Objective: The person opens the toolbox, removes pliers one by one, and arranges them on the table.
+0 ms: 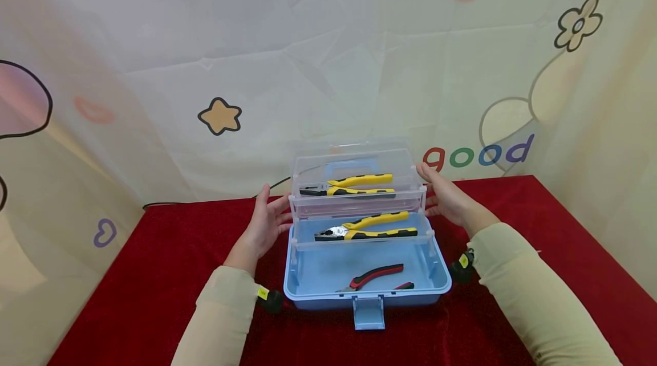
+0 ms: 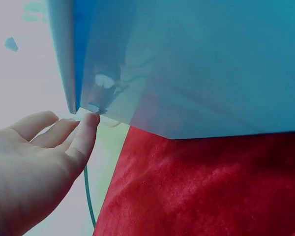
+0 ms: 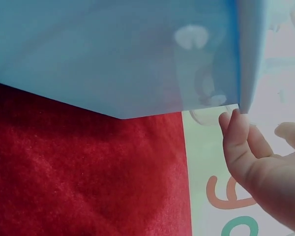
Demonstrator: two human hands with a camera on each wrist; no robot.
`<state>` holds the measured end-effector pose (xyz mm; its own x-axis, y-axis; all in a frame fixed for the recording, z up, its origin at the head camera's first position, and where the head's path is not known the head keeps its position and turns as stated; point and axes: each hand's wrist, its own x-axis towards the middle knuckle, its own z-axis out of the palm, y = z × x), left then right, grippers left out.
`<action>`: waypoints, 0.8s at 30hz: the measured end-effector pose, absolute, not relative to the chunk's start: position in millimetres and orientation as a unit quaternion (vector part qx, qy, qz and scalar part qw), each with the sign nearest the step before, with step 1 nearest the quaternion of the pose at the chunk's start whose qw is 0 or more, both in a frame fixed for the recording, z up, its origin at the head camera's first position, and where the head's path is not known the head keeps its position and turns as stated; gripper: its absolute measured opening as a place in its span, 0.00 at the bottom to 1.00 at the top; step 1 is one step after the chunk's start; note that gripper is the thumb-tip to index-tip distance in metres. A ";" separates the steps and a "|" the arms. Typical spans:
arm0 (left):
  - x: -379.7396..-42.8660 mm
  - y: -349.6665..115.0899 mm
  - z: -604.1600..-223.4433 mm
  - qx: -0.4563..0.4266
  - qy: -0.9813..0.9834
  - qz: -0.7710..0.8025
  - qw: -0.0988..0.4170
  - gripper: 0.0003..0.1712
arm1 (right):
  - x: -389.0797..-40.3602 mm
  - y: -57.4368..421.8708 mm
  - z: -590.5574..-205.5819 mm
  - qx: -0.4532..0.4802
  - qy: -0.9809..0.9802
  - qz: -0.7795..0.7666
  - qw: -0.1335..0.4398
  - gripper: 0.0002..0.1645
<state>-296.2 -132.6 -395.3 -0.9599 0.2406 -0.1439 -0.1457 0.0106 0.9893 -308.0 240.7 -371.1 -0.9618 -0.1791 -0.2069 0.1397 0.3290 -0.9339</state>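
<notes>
A blue toolbox [image 1: 328, 299] stands unlatched, its clear upper tray [image 1: 359, 204] and middle tray [image 1: 303, 246] raised in steps. Each tray holds yellow-and-black pliers, one pair [image 1: 361, 180] above and another pair [image 1: 377, 221] below. Red-and-black pliers [image 1: 377, 275] lie in the base, partly hidden by its front wall. At the left side, my left hand [image 1: 260, 226] has its fingers extended, fingertips right at the box's rear corner. My right hand [image 1: 451, 198] mirrors it on the right; in the right wrist view, its fingertips [image 3: 236, 130] meet the rear lower edge.
A red cloth [image 1: 169, 275] covers the table under the box. Close behind hangs a pale printed curtain [image 1: 256, 52]. A thin dark cable [image 1: 166, 203] runs along the table's back edge. The blue latch [image 1: 369, 314] hangs down at the box's front.
</notes>
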 end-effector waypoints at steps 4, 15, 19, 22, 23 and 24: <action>-295.8 -133.6 -395.5 0.039 0.694 0.705 0.143 0.49 | -308.4 240.9 -371.8 -0.008 0.804 -0.579 0.137 0.47; -297.0 -137.4 -397.4 0.041 0.692 0.701 0.167 0.52 | -307.1 241.9 -373.7 -0.018 0.805 -0.574 0.150 0.55; -297.2 -139.0 -398.9 0.045 0.693 0.696 0.181 0.53 | -306.6 240.8 -374.5 -0.023 0.805 -0.571 0.159 0.49; -297.6 -139.8 -400.4 0.041 0.691 0.697 0.189 0.55 | -306.6 240.4 -375.7 -0.018 0.806 -0.567 0.169 0.47; -297.7 -140.0 -401.1 0.038 0.689 0.698 0.191 0.55 | -306.4 240.2 -376.3 -0.015 0.805 -0.567 0.174 0.48; -297.8 -140.1 -401.9 0.036 0.688 0.699 0.192 0.56 | -306.3 239.9 -376.8 -0.012 0.805 -0.566 0.177 0.48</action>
<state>-297.8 -140.1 -401.9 -0.9235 0.3178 -0.2147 -0.2194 0.0212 0.9754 -306.3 239.9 -376.8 -0.9368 -0.2199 -0.2722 0.1816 0.3591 -0.9154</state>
